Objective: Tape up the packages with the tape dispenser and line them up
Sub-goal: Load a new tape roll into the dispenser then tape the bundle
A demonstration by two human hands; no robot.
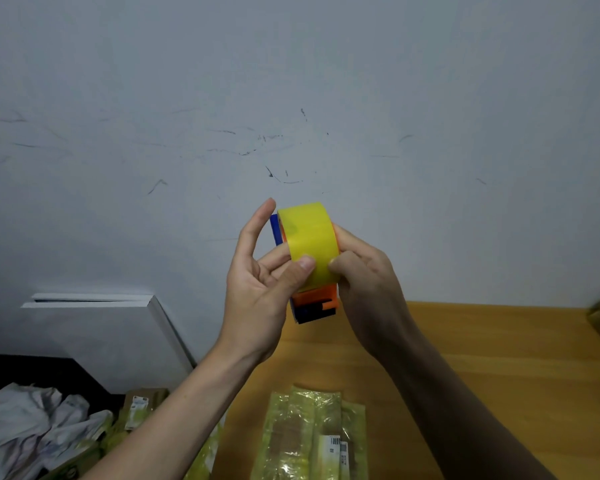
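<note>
Progress is looking partial. Below the raised hands, the wooden table (499, 358) is carrying one package (312, 434) already wrapped in yellowish tape, lying flat near the front edge; down and to the left of the grip, past the table's edge, further packages (142, 407) are sitting in a loose heap beside crumpled white cloth (32, 420), and whether each of these is taped cannot be told. Nothing visible is forming a line yet, so lining up appears to be outstanding. The tape dispenser (314, 306), orange and blue with a yellow roll (309, 244), is being held in the air in front of the wall, well above the taped package. The right hand (364, 282) is gripping the dispenser's right side, fingers curled round it. The left hand (260, 285) is steadying the other side, thumb pressing on the roll's face, index finger extended upward. Judging by this, the person is probably searching for the tape's free end before sealing another package.
</note>
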